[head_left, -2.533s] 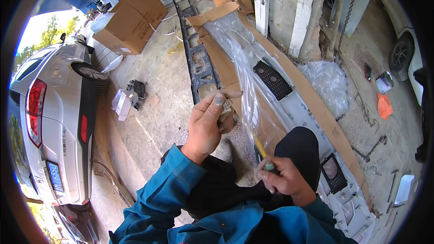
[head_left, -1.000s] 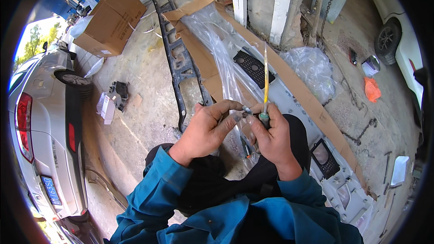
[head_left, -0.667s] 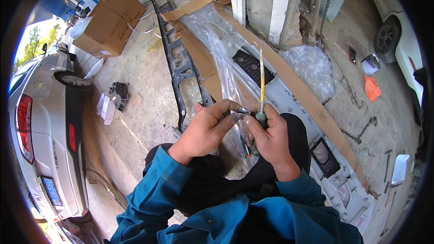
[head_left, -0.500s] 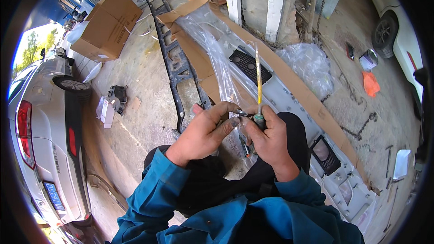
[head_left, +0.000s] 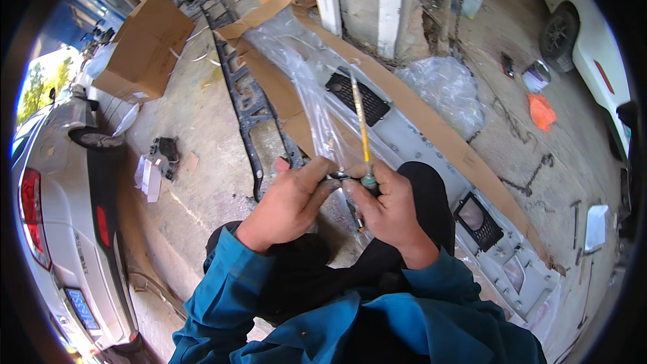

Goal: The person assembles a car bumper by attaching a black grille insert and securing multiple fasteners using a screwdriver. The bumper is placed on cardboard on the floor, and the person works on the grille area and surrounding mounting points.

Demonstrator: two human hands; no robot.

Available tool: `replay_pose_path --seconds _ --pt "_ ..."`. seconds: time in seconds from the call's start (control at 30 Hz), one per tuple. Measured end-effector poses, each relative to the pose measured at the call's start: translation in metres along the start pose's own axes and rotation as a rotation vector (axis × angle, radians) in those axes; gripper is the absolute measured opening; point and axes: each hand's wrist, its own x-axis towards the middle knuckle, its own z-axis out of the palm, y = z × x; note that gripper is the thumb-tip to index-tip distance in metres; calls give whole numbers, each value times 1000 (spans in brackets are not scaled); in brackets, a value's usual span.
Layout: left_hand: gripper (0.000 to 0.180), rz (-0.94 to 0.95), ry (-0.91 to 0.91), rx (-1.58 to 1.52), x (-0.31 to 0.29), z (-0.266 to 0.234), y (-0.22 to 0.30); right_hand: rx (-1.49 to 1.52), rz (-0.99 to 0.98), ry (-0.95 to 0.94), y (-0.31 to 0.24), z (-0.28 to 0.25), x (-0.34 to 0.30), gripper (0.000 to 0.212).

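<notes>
My left hand is closed, with thumb and fingertips pinching a small dark, shiny part. What kind of part it is cannot be made out. My right hand grips a screwdriver by its green handle. Its yellow-sleeved shaft points up and away from me. The right thumb and fingertips also meet the small part, so both hands come together over my lap. Below them a slim dark tool with an orange end is partly hidden by the right hand.
Beyond my knees lies a long silver bumper panel on flattened cardboard, with black mesh grilles. Beside it is a black frame. Around stand a cardboard box, a silver car, crumpled plastic and a chain.
The scene has shifted slightly left in view. The screwdriver shaft leans a little more to the left. Both hands keep their hold, and the fingertips have drawn closer together around the small part.
</notes>
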Motion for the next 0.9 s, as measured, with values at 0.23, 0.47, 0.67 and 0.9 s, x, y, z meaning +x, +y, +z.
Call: replay_pose_path --seconds 0.23,0.47,0.67,0.9 --pt "14 56 69 32 7 7 -4 38 -123 19 9 2 -2 10" --pt "13 60 -27 55 18 11 4 81 -67 15 16 -11 -8 9" --pt "11 0 34 -49 28 29 -5 202 174 6 14 -34 -1 17" --pt "21 -76 168 -237 41 22 -1 -147 255 719 95 -181 72 23"
